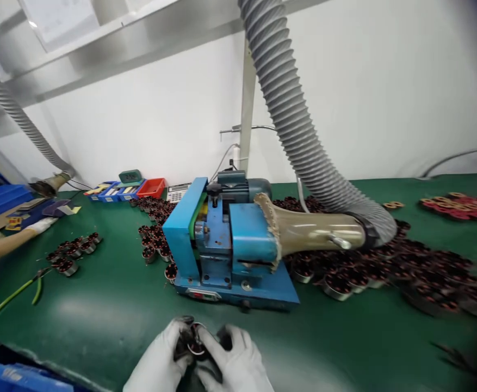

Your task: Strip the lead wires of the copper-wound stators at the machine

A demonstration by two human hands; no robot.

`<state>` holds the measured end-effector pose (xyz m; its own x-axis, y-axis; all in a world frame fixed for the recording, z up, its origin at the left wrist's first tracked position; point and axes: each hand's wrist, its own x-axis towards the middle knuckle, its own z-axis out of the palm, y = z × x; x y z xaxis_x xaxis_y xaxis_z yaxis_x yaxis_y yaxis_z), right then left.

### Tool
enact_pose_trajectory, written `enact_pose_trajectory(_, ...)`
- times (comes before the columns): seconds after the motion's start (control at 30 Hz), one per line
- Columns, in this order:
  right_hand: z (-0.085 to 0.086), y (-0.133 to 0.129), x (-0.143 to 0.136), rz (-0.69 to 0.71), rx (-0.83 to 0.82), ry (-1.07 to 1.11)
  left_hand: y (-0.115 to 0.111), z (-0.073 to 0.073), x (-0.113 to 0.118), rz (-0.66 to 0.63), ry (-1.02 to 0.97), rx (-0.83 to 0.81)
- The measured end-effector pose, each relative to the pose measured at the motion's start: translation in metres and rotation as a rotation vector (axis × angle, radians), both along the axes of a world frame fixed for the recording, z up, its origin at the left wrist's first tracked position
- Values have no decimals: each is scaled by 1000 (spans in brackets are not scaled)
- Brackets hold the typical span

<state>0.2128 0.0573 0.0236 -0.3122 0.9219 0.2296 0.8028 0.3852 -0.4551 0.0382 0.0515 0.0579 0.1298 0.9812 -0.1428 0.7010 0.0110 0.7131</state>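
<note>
My left hand (162, 354), in a white glove, closes around the side of a small round motor stator (197, 346) with dark windings and a shiny metal rim. From the other side my right hand (238, 359), also gloved, grips the same stator, its fingers over the top and right edge. Both hands are low in the view, above the front of the green table (111, 321). Just beyond them stands a blue belt grinding machine (217, 250) with a motor behind it. My fingers cover part of the stator.
Stators (344, 280) crowd the table right of the machine; more stand left. Green-handled pliers (22, 294) lie at left near another person's gloved hand (42, 225). A grey hose (291, 120) drops to the machine. Red and tan rings (462, 207) lie far right.
</note>
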Motion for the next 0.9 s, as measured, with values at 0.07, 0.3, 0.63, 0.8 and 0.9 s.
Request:
enact_pose_trajectory(0.07,12,2,6,-24,58,-34,-4,-5,10,105,-146,14)
enact_pose_trajectory(0.3,24,7,21,76,47,-175,0,-22,-2,443,-422,69)
enact_pose_trajectory(0.63,49,10,44,230,-222,-18,-2,-20,10,82,-291,-51)
enact_pose_trajectory(0.8,81,14,70,335,-600,762,-2,-6,50,-89,-767,-322)
enact_pose_trajectory(0.9,81,12,75,6,-744,1270,-4,3,76,32,-807,-337)
